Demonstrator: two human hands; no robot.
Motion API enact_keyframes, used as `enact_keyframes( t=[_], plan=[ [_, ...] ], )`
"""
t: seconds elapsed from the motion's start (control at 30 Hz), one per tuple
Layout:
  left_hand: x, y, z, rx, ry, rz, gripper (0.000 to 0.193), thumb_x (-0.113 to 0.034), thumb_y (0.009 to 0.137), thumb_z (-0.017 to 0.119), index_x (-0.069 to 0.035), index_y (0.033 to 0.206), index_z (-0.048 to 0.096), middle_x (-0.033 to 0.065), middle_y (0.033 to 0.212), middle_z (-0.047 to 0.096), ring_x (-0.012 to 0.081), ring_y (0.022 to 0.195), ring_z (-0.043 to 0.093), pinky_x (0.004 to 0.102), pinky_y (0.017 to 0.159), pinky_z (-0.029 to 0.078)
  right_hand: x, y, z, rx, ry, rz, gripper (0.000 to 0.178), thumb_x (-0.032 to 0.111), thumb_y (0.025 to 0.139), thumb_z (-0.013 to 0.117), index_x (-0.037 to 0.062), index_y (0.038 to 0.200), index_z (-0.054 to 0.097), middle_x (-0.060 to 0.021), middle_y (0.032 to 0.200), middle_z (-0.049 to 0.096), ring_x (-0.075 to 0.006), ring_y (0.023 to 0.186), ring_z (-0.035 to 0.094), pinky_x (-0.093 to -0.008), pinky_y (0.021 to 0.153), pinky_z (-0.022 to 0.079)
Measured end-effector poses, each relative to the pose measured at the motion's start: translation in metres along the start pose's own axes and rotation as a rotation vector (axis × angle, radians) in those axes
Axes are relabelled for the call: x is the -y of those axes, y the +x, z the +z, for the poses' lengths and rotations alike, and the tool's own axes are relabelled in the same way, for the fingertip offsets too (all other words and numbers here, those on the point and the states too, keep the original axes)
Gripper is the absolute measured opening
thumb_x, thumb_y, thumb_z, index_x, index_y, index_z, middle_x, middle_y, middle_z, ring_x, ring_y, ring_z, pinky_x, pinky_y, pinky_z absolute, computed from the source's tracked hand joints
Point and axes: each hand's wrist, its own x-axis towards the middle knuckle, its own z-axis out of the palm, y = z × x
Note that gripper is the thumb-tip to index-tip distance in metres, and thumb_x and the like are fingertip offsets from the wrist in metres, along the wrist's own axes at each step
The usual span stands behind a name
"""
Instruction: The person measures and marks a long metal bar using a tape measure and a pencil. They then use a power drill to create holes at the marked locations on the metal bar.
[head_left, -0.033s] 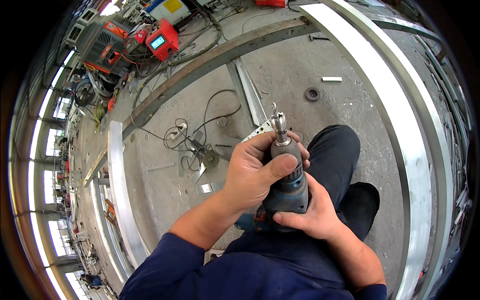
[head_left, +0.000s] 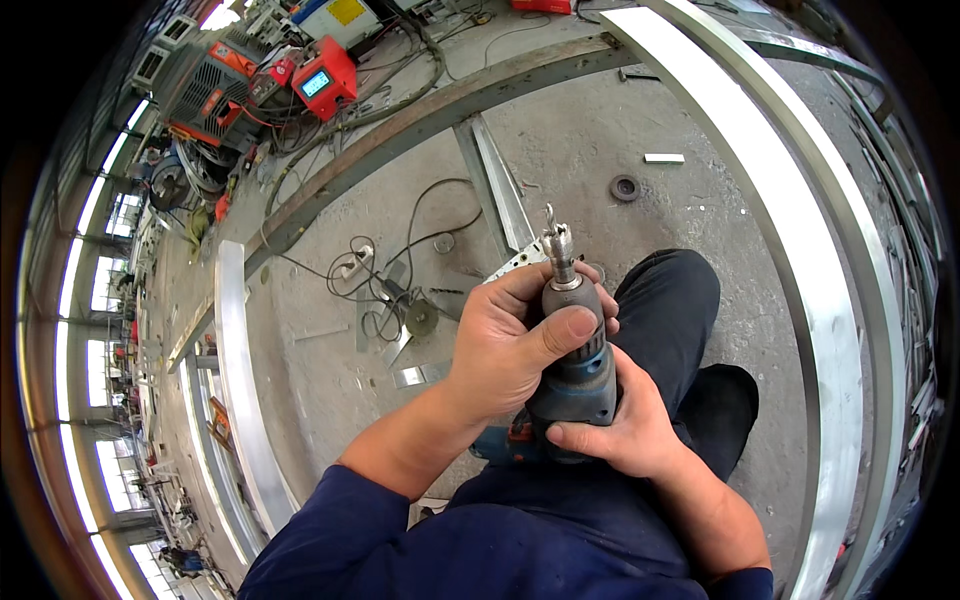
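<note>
A blue and black power drill (head_left: 572, 393) is held in front of my body, its nose directed away from me. My left hand (head_left: 512, 335) is closed round the drill's dark chuck, with the thumb lying across the top. From the chuck sticks out a shiny hole cutter (head_left: 557, 245) with a toothed rim and a twisted pilot bit at its centre. My right hand (head_left: 634, 420) grips the rear of the drill body, thumb over its back end. The lower part of the drill is partly hidden behind my left forearm.
Long bright metal tubes (head_left: 790, 200) run down the right, and a steel beam (head_left: 440, 107) crosses the far side. An angle grinder (head_left: 420, 317) with tangled cable lies on the floor at left. A dark round disc (head_left: 625, 188) and a red machine (head_left: 325, 80) stand farther off.
</note>
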Motion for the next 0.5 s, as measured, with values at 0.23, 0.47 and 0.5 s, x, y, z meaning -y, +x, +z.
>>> enact_keyframes(
  t=[0.23,0.47,0.5],
  plan=[
    [0.0008,-0.0041,-0.0007,-0.102,0.080,0.035,0.050,-0.022,0.089,0.087,0.004,0.124,0.063,0.0161,0.105,0.074,0.0240,0.095,0.074,0.0393,0.088,0.061,-0.0026,0.0036,0.0032,0.028,0.007,-0.004,0.071,0.024,0.075,0.093,-0.0010,0.131,0.056,-0.0110,0.114,0.073,-0.0182,0.106,0.071,-0.0348,0.096,0.055],
    [-0.0039,-0.0061,0.0015,-0.117,0.178,0.042,0.047,-0.002,0.081,0.089,0.006,0.120,0.065,0.0162,0.105,0.074,0.0225,0.095,0.074,0.0380,0.087,0.062,0.0016,0.0016,0.0041,0.024,0.009,0.032,0.070,0.022,0.075,0.093,-0.0002,0.130,0.057,-0.0091,0.114,0.072,-0.0165,0.106,0.068,-0.0342,0.097,0.054],
    [-0.0044,-0.0059,0.0013,-0.114,0.223,0.052,0.048,-0.001,0.079,0.090,0.006,0.120,0.065,0.0163,0.105,0.074,0.0224,0.094,0.074,0.0378,0.087,0.062,-0.0004,0.0014,0.0039,0.020,-0.001,0.022,0.070,0.022,0.074,0.093,-0.0001,0.130,0.057,-0.0089,0.114,0.072,-0.0163,0.106,0.068,-0.0341,0.097,0.054]
  ],
)
